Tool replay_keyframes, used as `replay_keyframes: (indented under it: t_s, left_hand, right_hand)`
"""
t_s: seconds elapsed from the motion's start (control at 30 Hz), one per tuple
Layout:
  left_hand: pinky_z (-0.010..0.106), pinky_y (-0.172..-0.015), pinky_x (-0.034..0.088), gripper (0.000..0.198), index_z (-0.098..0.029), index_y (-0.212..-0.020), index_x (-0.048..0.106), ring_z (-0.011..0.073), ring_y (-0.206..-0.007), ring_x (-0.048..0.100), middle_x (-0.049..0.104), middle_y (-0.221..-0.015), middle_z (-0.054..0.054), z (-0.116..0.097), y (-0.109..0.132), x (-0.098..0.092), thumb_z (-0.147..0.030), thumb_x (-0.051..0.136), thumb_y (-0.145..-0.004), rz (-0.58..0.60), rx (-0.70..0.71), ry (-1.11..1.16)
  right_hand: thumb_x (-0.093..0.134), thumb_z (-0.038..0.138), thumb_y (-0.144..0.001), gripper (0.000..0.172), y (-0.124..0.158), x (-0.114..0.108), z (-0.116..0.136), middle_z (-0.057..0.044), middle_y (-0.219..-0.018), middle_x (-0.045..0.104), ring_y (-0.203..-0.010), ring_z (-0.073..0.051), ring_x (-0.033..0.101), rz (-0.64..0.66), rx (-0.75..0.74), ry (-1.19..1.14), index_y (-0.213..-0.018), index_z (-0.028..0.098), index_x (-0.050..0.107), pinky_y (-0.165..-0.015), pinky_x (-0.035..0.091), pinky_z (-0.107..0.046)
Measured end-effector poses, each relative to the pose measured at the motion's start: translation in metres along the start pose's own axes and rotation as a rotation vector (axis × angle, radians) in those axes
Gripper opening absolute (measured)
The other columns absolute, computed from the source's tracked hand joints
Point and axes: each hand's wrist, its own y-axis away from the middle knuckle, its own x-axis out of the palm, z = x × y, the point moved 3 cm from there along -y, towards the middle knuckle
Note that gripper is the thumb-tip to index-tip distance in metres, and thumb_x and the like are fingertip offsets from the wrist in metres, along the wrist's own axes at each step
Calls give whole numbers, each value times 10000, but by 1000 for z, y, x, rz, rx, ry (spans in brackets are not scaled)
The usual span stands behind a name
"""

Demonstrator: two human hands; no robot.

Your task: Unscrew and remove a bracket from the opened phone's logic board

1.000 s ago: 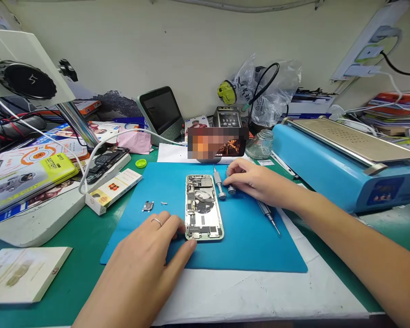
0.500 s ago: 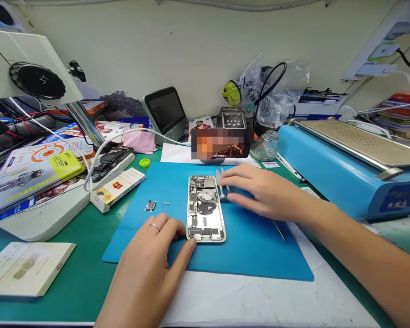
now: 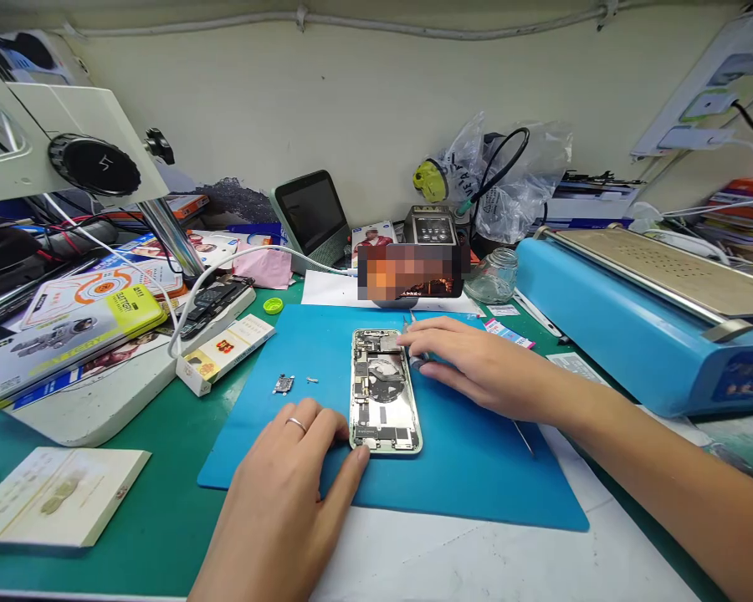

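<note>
An opened smartphone [image 3: 382, 415], its inner boards and connectors exposed, lies on a blue mat [image 3: 477, 485]. The thumb and index finger of my left hand [image 3: 289, 485] hold its lower left corner. My right hand [image 3: 470, 359] hovers at the phone's upper right edge, fingers stretched out; whether the fingertips touch it I cannot tell. Slim grey tools [image 3: 417, 361], partly hidden, lie beneath those fingers. Left of the phone sit a small metal-and-circuit part [image 3: 283, 384] and a tiny silvery piece [image 3: 312, 380]. A thin metal tool [image 3: 525, 440] sticks out below my right wrist.
A microscope [image 3: 100, 159] stands at the left beside boxes and a small white carton [image 3: 226, 354]. On the right is a blue machine with a perforated plate [image 3: 615, 326]. Behind the mat are a propped-up phone [image 3: 439, 284], a glass jar [image 3: 494, 280] and a smart display [image 3: 314, 213].
My right hand's fingertips have shifted left over the phone's upper right edge, covering more of the grey tools. My left hand keeps its hold. The camera view has tilted slightly upward.
</note>
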Motion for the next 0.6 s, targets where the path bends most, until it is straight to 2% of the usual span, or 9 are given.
replay_keyframes:
  t_s: [0.13,0.33,0.43,0.6]
  left_hand:
    - [409,-757,507,300,-301,-947,645,263,-939,647,665,-1018,17,-1,0,-1,-514,489,-1089,17,-19,18]
    - [429,-764,495,274,-297,-938,628,278,-947,642,659,-1025,16,-1,0,-1,-502,507,-1075,22,-63,37]
    - [445,-796,493,270,-294,-928,618,270,-915,642,652,-996,7,1,0,0,-505,527,-1068,28,-70,40]
    - [426,-782,483,232,-291,-961,621,259,-918,625,645,-1003,8,0,0,0,-464,523,-1082,14,-77,38]
  right_hand:
    - [567,376,-1097,288,2,-6,-1,-120,-1332,774,-1255,-321,738,-130,77,-103,-1307,237,706,-1059,613,-515]
    - [440,460,-1155,256,5,-7,6,-71,-1132,737,-974,-237,782,-430,159,-361,-1197,264,600,-843,668,-414]
    - [427,455,-1160,240,2,-2,10,-54,-1083,709,-874,-204,780,-476,174,-499,-1152,263,571,-753,695,-387]
    - [450,421,-1158,216,-3,3,11,-41,-1022,709,-833,-192,769,-492,206,-587,-1098,254,575,-743,701,-383]
